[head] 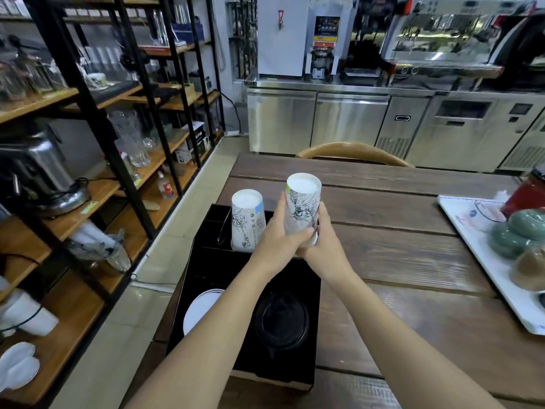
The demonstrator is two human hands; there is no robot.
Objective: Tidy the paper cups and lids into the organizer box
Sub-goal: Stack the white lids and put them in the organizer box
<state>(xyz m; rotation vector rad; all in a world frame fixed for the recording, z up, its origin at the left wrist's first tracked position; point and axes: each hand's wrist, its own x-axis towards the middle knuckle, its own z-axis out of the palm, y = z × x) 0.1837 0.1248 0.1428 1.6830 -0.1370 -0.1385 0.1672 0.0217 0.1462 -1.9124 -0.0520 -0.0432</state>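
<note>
at the near end of a black organizer box [306,293] on a wooden desk [398,261], a stack of white lids [198,309] and a stack of black lids [281,320] already sit in side-by-side compartments, the white ones to the left. beyond them, a person's left hand [275,243] and right hand [323,243] close together around an inverted stack of paper cups [302,209], printed with black line drawings, held upright over the far part of the box; the left hand wraps the front of the stack with its thumb across the lower edge, the right hand cups it from behind and beneath. whether the stack's rim touches the box yet is hidden by the hands. just left of it, a second inverted cup stack [247,221] stands in a far compartment, with what looks like black tongs [224,224] leaning beside it. by this evidence the job appears nearly finished: both kinds of lids and one cup stack are stowed, and the held stack seems to be the last to go in. no loose cups or lids show elsewhere on the desk, where only a white tray [472,249] of green and brown items [519,234] sits at far right.
</note>
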